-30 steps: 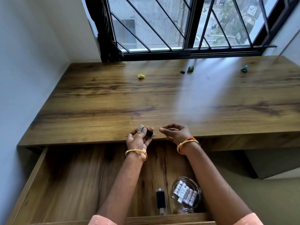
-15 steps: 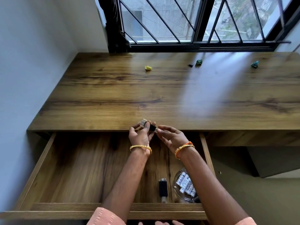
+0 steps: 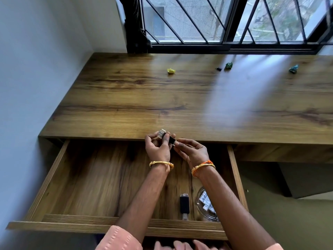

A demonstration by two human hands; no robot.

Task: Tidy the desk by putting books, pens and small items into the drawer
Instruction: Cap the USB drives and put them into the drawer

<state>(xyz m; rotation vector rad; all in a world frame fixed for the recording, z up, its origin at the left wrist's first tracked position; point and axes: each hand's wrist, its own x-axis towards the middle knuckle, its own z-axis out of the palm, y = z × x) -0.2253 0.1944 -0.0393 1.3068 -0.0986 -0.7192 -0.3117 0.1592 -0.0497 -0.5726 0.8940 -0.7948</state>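
A small black USB stick with a silver end (image 3: 166,137) is held over the desk's front edge. My left hand (image 3: 158,147) grips its middle and my right hand (image 3: 191,150) pinches its right end. Below them the wooden drawer (image 3: 54,179) stands pulled out. Inside it, near the front right, lie another black USB stick (image 3: 184,204) and a round clear dish with several white batteries (image 3: 206,206), partly hidden by my right forearm.
On the wooden desk top (image 3: 180,105), far back near the window, lie a yellow crumpled wrapper (image 3: 171,70), a green one (image 3: 228,65) with a small black bit (image 3: 218,69) beside it, and a teal one (image 3: 293,69). A wall bounds the left side.
My right hand has moved left from beside the stick and now pinches its right end. My head has shifted back, showing more of the open drawer.
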